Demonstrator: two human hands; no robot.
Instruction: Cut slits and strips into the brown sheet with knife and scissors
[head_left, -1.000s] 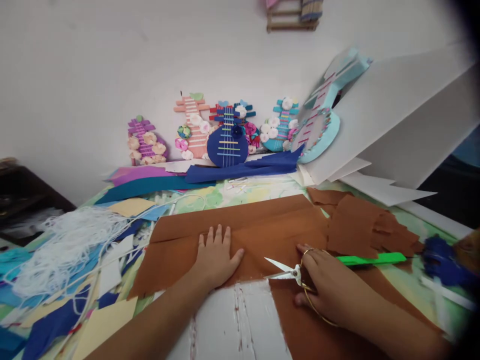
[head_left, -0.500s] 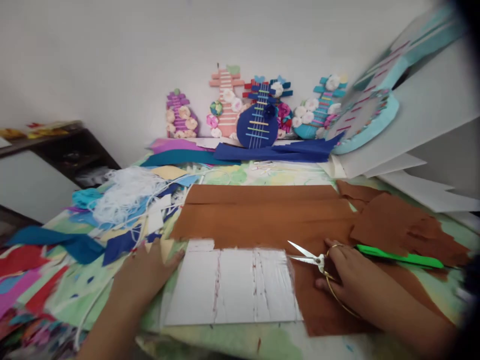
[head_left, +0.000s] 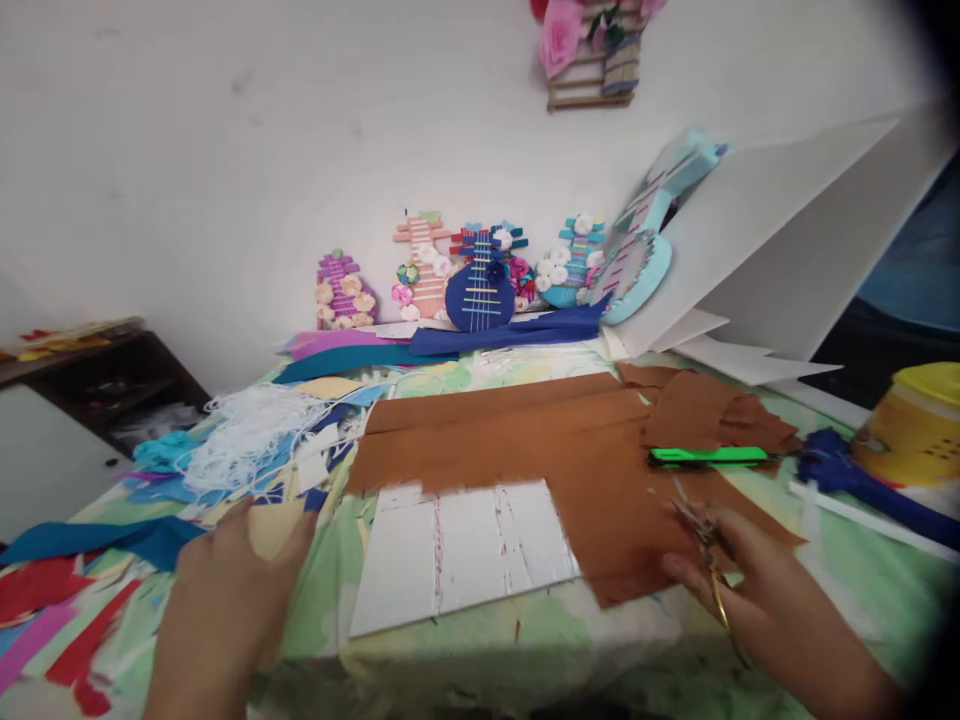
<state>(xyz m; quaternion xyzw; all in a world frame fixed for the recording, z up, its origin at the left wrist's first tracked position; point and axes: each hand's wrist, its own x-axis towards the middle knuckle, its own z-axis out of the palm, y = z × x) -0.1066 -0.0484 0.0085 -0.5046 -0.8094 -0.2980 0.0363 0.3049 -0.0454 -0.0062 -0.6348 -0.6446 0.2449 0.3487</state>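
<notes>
My right hand [head_left: 757,590] grips a pair of gold-handled scissors [head_left: 705,530], held over the right part of a large brown sheet [head_left: 487,445]. Their blades point away from me and look nearly together, though blurred. A white board [head_left: 469,560] lies at the sheet's near edge, marked with reddish-brown streaks. My left hand [head_left: 229,595] hovers low left of the board, thumb and fingers apart and curved. Beyond its gap shows a pale yellow scrap [head_left: 271,528]; I see no grip on it. A green box cutter [head_left: 720,457] rests right of the sheet's middle.
Crumpled brown pieces [head_left: 712,405] lie behind the cutter. Tangled white cord [head_left: 251,435] and coloured scraps cover the left side. Lute-shaped crafts [head_left: 480,290] stand along the wall. Large white boards [head_left: 750,240] lean at right, near a yellow-lidded tub [head_left: 911,425].
The view has tilted up and turned right, bringing the tub and a wall decoration into sight. The scissors' blades, spread before, now look closer together. My left hand's fingers have curled more.
</notes>
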